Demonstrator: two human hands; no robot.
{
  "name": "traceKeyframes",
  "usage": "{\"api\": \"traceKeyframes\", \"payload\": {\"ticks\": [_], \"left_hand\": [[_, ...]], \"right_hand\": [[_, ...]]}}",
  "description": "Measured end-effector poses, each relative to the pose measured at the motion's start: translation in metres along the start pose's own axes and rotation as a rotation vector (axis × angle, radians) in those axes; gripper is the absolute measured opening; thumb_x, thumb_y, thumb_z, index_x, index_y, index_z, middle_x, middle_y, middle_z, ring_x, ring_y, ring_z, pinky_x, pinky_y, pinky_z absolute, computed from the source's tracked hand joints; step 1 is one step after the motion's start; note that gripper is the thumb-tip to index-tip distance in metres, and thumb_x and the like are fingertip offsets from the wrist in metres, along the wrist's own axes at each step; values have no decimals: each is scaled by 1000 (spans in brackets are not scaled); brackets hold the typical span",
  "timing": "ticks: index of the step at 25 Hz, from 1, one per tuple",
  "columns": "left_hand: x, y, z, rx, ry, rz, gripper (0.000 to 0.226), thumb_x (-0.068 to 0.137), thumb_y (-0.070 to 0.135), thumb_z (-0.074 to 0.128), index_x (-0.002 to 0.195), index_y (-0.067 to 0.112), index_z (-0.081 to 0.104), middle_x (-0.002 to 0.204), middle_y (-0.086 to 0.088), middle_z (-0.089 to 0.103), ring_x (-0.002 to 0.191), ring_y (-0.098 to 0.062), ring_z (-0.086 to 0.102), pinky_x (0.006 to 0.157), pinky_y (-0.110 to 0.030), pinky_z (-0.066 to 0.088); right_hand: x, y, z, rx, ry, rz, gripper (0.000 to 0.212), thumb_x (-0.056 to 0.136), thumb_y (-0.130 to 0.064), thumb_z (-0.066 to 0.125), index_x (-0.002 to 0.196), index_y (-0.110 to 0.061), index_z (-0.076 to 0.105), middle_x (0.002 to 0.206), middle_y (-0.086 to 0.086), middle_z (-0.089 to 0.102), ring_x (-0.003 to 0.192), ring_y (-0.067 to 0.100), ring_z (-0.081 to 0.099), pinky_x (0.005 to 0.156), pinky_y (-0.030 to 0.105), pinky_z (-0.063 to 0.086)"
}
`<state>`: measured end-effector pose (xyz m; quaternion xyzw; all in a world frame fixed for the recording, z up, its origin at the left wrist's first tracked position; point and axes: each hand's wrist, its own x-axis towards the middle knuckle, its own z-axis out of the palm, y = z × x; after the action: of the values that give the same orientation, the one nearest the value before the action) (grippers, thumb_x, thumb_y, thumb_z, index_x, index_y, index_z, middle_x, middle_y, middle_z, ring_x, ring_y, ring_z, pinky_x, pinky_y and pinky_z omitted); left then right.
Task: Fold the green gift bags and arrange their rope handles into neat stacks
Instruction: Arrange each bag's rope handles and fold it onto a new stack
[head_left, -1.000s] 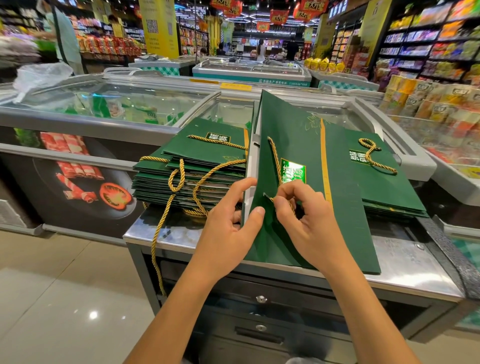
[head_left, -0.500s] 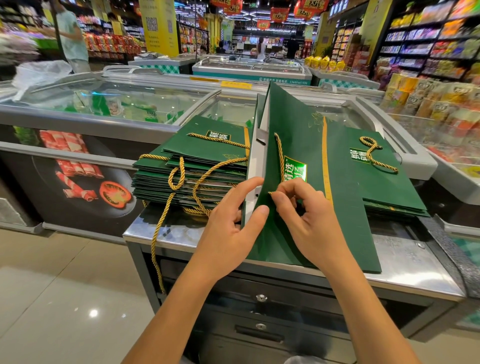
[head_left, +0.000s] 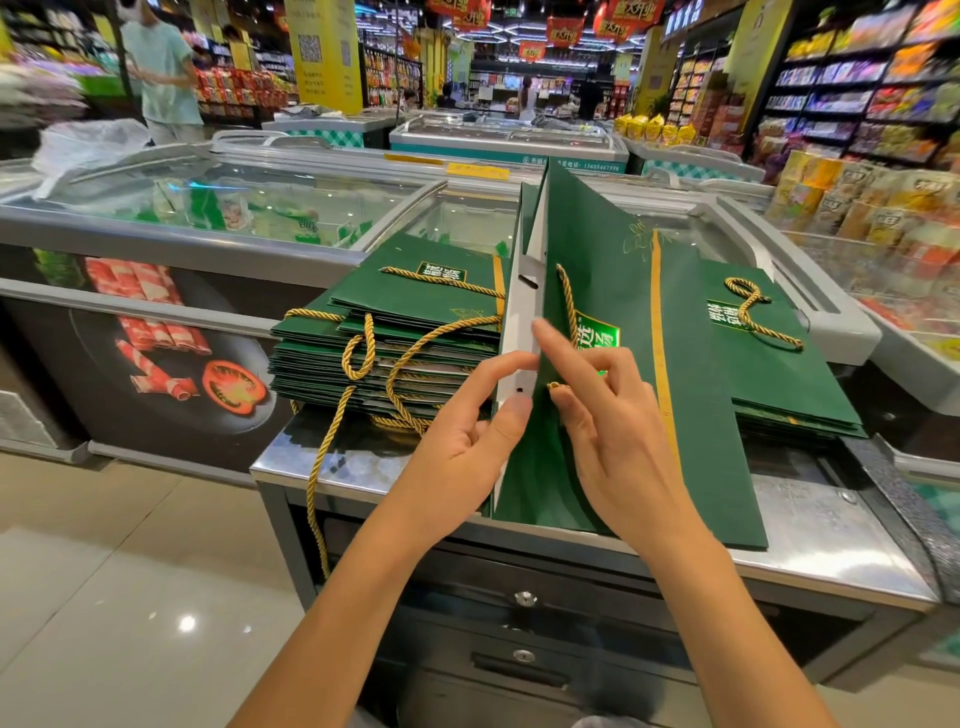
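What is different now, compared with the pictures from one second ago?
The right hand has straightened its forefinger up along the open bag's white edge; before, all its fingers were curled on the rope end, which its thumb still keeps. The left hand still pinches that edge; the left stack and right stack lie unchanged.

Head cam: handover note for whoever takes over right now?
Left hand pinches the white top rim of the upright bag, which stands on the steel counter.
Right hand pinches the end of that bag's rope handle by the rim hole, index finger straight.
Done: left stack and right stack lie flat.
To do, likely: finish this handle, lay the bag flat, tidy the loose rope dangling off the left stack.
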<state>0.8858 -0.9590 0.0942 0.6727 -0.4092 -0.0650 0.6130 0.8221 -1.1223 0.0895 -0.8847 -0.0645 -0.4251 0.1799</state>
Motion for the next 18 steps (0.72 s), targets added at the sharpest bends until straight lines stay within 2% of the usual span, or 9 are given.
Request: {"api": "traceKeyframes", "payload": {"ticks": [2, 3, 4, 7, 8, 12, 14, 16, 18], "left_hand": [[1, 3, 0, -28, -10, -25, 36, 103, 43, 48, 139, 45, 46, 105, 22, 63, 95, -34, 62, 85, -39, 57], [2, 4, 0, -58, -18, -41, 36, 101, 42, 48, 137, 45, 47, 112, 25, 62, 100, -20, 66, 89, -30, 57], [1, 4, 0, -82, -23, -51, 35, 100, 41, 49, 134, 45, 49, 117, 22, 62, 104, -13, 66, 91, -29, 57], [2, 3, 0, -73, -15, -56, 26, 104, 37, 50, 128, 46, 53, 113, 7, 62, 97, -46, 62, 90, -64, 52], [2, 2, -1, -73, -16, -61, 25, 103, 36, 50, 126, 45, 54, 112, 6, 61, 96, -53, 59, 87, -70, 49], [3, 1, -2, -124, -13, -74, 27, 97, 47, 52, 122, 39, 55, 113, -9, 58, 92, -55, 58, 83, -75, 46], [3, -1, -3, -140, -1, -58, 23, 98, 47, 50, 117, 36, 56, 113, -17, 57, 95, -52, 57, 86, -73, 47], [3, -2, -3, -156, 25, -43, 17, 103, 39, 46, 113, 31, 57, 112, -19, 57, 101, -49, 56, 90, -68, 49], [3, 0, -1, -178, 46, -35, 11, 105, 27, 47, 111, 26, 57, 109, -15, 59, 95, -50, 57, 83, -69, 51]], "right_hand": [[-1, 3, 2, -35, -12, 2, 52, 106, -15, 46, 151, -40, 40, 111, -1, 49, 82, 2, 43, 73, 43, 46], [-2, 2, 2, -14, -18, 9, 48, 106, -16, 45, 148, -39, 43, 113, -1, 51, 86, 2, 47, 74, 43, 46], [-2, 2, 1, 18, -23, 16, 43, 106, -18, 44, 144, -39, 44, 115, -2, 53, 90, 6, 52, 75, 44, 46], [-1, 0, -1, 132, -24, 35, 37, 105, -13, 47, 135, -34, 46, 117, -9, 55, 99, 15, 58, 79, 50, 47], [-2, 0, -1, 156, -23, 46, 37, 104, -12, 48, 133, -34, 47, 115, -12, 54, 98, 13, 58, 79, 51, 47], [-3, 2, -2, 223, -41, 74, 34, 106, -14, 45, 132, -34, 48, 110, -17, 52, 90, 8, 55, 76, 55, 47], [-2, 2, -2, 221, -50, 59, 33, 107, -14, 44, 133, -34, 48, 110, -16, 52, 92, 8, 56, 77, 54, 46], [-2, 0, -2, 204, -57, 35, 32, 107, -15, 44, 133, -33, 48, 112, -18, 51, 95, 9, 57, 78, 53, 46], [-2, 0, -2, 198, -58, 23, 32, 106, -14, 44, 133, -32, 48, 113, -18, 51, 95, 11, 57, 78, 53, 46]]}}
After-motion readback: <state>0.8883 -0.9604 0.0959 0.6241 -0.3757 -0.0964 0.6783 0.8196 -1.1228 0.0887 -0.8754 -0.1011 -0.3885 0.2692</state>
